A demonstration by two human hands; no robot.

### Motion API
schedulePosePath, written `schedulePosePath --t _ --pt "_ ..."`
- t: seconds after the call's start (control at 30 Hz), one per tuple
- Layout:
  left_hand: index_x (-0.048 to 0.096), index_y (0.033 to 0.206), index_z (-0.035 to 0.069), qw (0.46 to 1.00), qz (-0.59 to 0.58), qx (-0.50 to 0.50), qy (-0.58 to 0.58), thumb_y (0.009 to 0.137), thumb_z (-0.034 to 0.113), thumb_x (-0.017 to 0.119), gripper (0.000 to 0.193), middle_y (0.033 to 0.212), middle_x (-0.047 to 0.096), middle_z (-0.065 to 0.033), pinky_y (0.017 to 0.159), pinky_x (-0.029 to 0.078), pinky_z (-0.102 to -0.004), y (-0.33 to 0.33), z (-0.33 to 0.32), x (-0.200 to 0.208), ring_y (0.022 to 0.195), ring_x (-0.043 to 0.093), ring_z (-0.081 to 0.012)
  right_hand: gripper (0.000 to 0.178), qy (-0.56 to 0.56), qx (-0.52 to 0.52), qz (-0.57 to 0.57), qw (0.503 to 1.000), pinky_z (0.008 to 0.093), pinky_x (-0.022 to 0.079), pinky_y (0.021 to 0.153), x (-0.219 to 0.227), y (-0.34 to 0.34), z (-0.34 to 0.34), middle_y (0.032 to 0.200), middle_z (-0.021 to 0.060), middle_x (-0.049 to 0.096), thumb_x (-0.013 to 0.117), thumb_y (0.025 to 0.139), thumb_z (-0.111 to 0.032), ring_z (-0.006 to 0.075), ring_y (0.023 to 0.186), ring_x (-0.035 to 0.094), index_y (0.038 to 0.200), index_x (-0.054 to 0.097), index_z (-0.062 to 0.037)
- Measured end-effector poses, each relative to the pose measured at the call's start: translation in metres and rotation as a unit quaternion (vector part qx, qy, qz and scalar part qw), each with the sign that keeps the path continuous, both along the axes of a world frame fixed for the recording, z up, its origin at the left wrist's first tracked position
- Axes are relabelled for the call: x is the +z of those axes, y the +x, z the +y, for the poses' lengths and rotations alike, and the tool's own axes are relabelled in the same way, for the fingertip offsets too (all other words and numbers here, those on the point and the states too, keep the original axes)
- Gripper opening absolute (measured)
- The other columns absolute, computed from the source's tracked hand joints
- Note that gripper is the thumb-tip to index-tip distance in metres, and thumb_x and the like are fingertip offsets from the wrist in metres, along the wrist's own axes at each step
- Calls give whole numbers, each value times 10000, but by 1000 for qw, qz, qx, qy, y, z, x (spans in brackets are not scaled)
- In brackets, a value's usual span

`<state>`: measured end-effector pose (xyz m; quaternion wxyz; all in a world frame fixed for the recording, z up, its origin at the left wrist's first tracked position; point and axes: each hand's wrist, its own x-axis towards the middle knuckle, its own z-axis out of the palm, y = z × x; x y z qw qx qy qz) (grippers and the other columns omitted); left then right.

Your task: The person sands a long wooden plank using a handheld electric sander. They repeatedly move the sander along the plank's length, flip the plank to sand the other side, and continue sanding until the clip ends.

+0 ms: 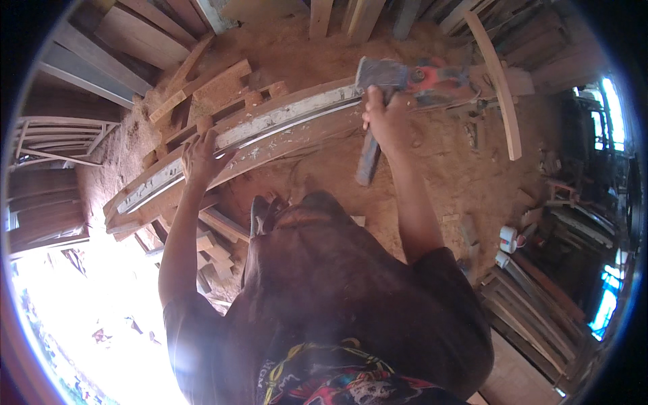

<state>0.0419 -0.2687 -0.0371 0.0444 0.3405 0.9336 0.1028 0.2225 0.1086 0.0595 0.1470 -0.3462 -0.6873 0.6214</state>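
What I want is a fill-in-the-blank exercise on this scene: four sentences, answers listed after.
1. The right hand grips a ____ by its handle.
2. Holding no tool, the ____ hand lies on the long wooden beam.
3. The small containers at the picture's right are coloured ____.
4. The person's dark T-shirt has ____ sleeves.

Missing words: hammer; left; white; short.

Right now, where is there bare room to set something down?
The sawdust-strewn floor shows two free patches: one bordered by the long timber, the dark shirt and the hammer; another right of the right forearm, below the curved wooden strip in the picture. It is crowded beside the left forearm, where wood offcuts pile up.
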Motion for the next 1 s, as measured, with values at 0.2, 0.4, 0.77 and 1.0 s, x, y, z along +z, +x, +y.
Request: schedulePosePath --t 0.2,0.4,0.77,1.0 --pt "615 1283 105 1000 1 11 4 813 551 858 692 1116 701 -144 994 487 -506 5 -4 1 1149 661 -352 235 -1 53 -51 997 306 496 506 22 1 11 785 15 586 653 1075 -235 98 591 564 1037 554 -26" --pt "618 1261 106 999 32 -8 10 833 559 842 662 1123 696 -130 986 489 -507 4 -3 -2 1136 667 -351 234 12 100 -116 988 299 493 504 -3 7 15 778 20 580 655 1073 -234 98 598 572 1036 543 -32" --pt "614 1157 125 999 30 15 14 838 530 836 561 1115 704 -78 1004 465 -495 7 -11 1 1115 670 -325 220 -66 73 -38 994 291 490 500 28 6 25 763 13 573 651 1074 -226 93 571 554 980 528 -70" --pt "628 1189 122 999 46 5 7 829 537 841 589 1134 708 -77 1004 463 -494 8 -8 -3 1120 674 -323 253 -74 179 -108 975 278 487 500 12 2 25 753 -8 577 671 1063 -281 85 568 557 997 570 -59"
